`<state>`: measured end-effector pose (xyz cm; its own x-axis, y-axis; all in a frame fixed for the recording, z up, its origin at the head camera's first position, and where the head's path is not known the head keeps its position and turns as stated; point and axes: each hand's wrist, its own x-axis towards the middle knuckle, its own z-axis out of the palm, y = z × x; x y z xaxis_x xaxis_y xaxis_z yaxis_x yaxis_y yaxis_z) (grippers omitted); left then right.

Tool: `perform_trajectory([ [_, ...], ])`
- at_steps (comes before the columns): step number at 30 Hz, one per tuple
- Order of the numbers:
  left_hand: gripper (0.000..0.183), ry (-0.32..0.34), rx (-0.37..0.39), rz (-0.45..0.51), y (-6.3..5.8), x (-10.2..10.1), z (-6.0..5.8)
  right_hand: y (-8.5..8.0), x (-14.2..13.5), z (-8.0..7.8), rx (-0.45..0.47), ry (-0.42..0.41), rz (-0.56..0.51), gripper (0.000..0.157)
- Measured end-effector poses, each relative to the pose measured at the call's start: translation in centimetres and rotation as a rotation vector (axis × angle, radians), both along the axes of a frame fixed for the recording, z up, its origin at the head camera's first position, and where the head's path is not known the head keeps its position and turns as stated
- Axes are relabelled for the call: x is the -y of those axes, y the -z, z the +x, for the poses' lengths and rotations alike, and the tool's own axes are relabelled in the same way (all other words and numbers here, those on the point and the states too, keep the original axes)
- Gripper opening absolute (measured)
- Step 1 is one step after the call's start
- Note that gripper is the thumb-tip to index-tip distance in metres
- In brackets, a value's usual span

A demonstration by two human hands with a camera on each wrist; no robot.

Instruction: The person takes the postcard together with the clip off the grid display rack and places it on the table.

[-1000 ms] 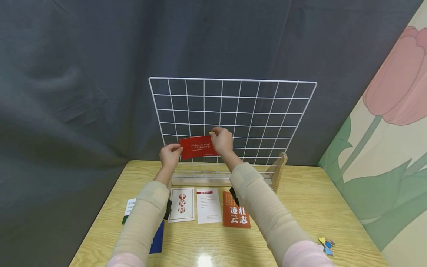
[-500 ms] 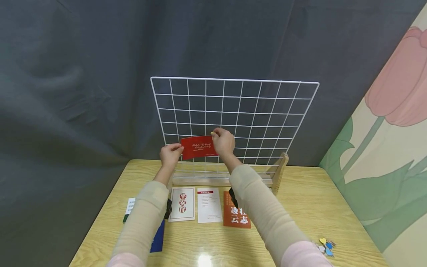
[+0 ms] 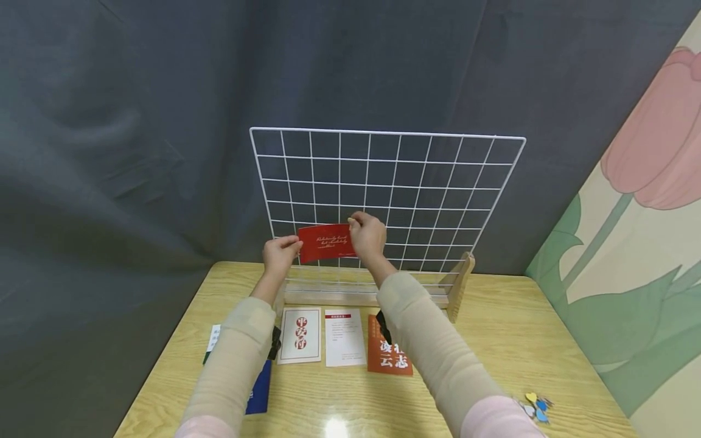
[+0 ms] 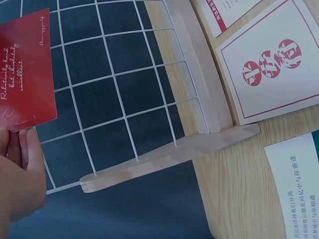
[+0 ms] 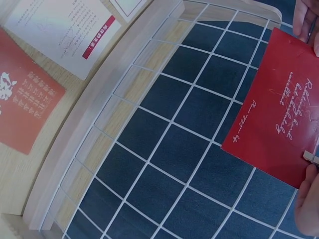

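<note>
A red card (image 3: 324, 243) with white script is held up against the white wire grid (image 3: 389, 132), in its lower left part. My left hand (image 3: 279, 254) pinches the card's left edge between thumb and fingers; the left wrist view shows these fingers (image 4: 31, 154) at the card's edge. At the card's upper right corner, my right hand (image 3: 368, 236) grips a small wooden clip (image 5: 310, 157). In the right wrist view the clip overlaps the card's edge, and much of that hand is out of frame.
The grid stands in a wooden base (image 3: 328, 298). Before it on the table lie a white card with red characters (image 3: 312, 353), a printed white card (image 3: 345, 340) and an orange card (image 3: 389, 363). A blue card (image 3: 260, 392) is at left; several heart clips (image 3: 531, 397) lie right.
The yellow piece at my right fingertips has turned mostly out of sight. Both hands and the red card stay nearly in place, while the head view shifts slightly.
</note>
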<state>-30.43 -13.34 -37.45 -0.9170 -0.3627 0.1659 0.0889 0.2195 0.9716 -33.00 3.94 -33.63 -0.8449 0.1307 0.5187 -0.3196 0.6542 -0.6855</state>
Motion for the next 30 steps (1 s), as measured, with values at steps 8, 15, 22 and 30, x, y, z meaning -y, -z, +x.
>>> perform_trajectory([
  [8, 0.020, 0.027, 0.020, 0.029, 0.0, 0.0, 0.5, 0.2, 0.0, 0.3, -0.014, -0.008, -0.001, 0.012],
  [15, 0.021, 0.047, -0.007, 0.050, -0.2, 0.0, 0.7, 0.0, -0.1, 0.3, -0.091, -0.026, 0.004, 0.010],
  [22, 0.022, 0.058, -0.007, 0.065, -0.2, 0.0, 1.2, -0.2, -0.6, 0.6, -0.115, -0.026, -0.012, 0.010],
  [30, 0.020, 0.045, -0.013, 0.116, 0.7, 0.7, 1.5, -0.3, -0.9, 0.9, -0.143, -0.047, -0.035, 0.009],
])
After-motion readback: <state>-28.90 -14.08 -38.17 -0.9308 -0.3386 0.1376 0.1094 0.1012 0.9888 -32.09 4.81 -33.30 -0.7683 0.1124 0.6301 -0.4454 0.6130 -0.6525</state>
